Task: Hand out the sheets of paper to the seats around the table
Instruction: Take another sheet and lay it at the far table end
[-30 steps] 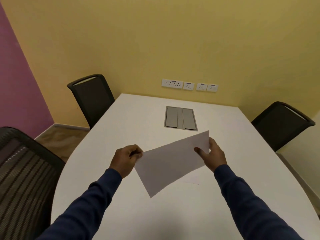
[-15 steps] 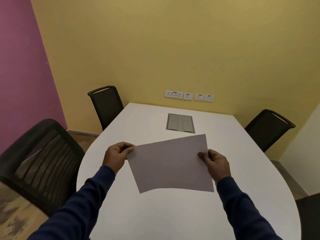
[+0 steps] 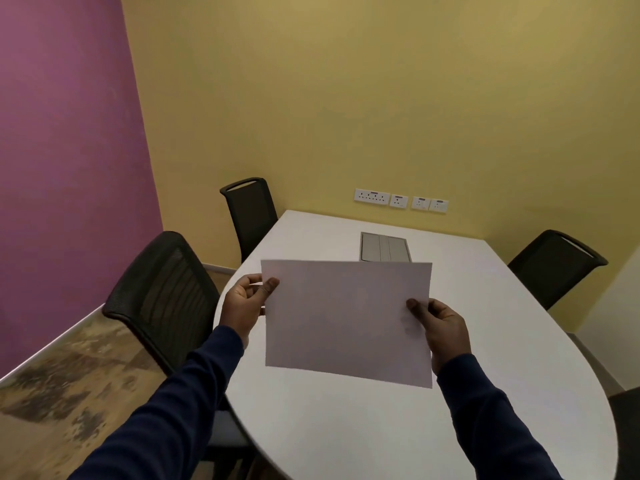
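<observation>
I hold the sheets of paper [image 3: 346, 320] up in front of me above the white oval table [image 3: 485, 306], its face turned toward me. How many sheets there are I cannot tell. My left hand [image 3: 244, 303] pinches the upper left edge and my right hand [image 3: 441, 323] pinches the right edge. Black mesh chairs stand around the table: one near left [image 3: 162, 299], one far left [image 3: 249, 213], one far right [image 3: 554, 265]. No paper lies on the table.
A grey cable hatch [image 3: 384, 247] is set into the table's far half. Wall sockets [image 3: 401, 200] sit on the yellow wall behind it. A purple wall runs along the left, with mottled floor [image 3: 69, 375] beside it. Another dark chair edge [image 3: 627, 431] shows at the right.
Both hands lifted the paper from a tilted position low over the table to a level, upright hold. The view pulled back and shifted, bringing the near left chair fully into sight.
</observation>
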Motion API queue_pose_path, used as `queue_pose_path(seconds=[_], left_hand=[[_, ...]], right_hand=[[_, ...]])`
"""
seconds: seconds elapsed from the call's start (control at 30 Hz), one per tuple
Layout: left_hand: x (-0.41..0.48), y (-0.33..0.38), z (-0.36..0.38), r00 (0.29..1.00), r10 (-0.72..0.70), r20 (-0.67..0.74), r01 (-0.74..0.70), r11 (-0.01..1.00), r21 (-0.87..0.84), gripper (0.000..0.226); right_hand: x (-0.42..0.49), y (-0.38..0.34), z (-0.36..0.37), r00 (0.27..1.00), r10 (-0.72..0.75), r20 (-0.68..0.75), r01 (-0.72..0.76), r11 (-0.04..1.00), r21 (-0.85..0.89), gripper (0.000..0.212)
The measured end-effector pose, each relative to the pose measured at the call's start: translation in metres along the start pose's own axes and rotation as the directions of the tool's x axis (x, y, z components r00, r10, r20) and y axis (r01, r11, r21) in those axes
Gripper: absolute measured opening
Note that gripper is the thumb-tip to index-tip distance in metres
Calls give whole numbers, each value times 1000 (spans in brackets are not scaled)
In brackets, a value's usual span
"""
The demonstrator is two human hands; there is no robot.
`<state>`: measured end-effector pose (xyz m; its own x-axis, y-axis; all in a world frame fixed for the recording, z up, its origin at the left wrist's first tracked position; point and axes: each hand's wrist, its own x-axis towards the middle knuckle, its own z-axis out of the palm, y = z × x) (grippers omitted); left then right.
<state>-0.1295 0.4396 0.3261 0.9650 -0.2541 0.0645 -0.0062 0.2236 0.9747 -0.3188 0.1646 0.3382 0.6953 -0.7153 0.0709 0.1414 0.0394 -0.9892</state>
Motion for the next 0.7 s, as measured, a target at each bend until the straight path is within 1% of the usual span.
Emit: queue_pose_path(seconds=[0.07, 0.17, 0.33, 0.43, 0.53, 0.6, 0.7], left_hand=[[-1, 9, -33, 999, -1, 36, 0, 999, 41, 29], [6, 30, -91, 998, -9, 63, 7, 999, 38, 26], [34, 67, -197, 999, 25, 39, -29, 993, 111, 19], [54, 86, -250, 999, 32, 7, -32, 993, 112, 19], [77, 103, -292, 999, 43, -28, -40, 995, 94, 20], [93, 110, -316, 997, 59, -52, -54, 995, 80, 17], [122, 117, -348, 993, 74, -87, -70, 996, 55, 19]], right_hand=[[-10, 0, 38, 1000, 17, 22, -18, 999, 42, 15], [-29, 4, 104, 998, 27, 50, -31, 996, 89, 16], [-58, 19, 214, 998, 15, 68, -25, 991, 135, 20], [-68, 26, 271, 996, 13, 91, -25, 990, 138, 22], [-70, 29, 323, 993, 6, 115, -21, 991, 135, 25], [-66, 31, 354, 991, 9, 133, -28, 989, 143, 30], [-54, 38, 400, 986, 5, 165, -24, 993, 112, 33]])
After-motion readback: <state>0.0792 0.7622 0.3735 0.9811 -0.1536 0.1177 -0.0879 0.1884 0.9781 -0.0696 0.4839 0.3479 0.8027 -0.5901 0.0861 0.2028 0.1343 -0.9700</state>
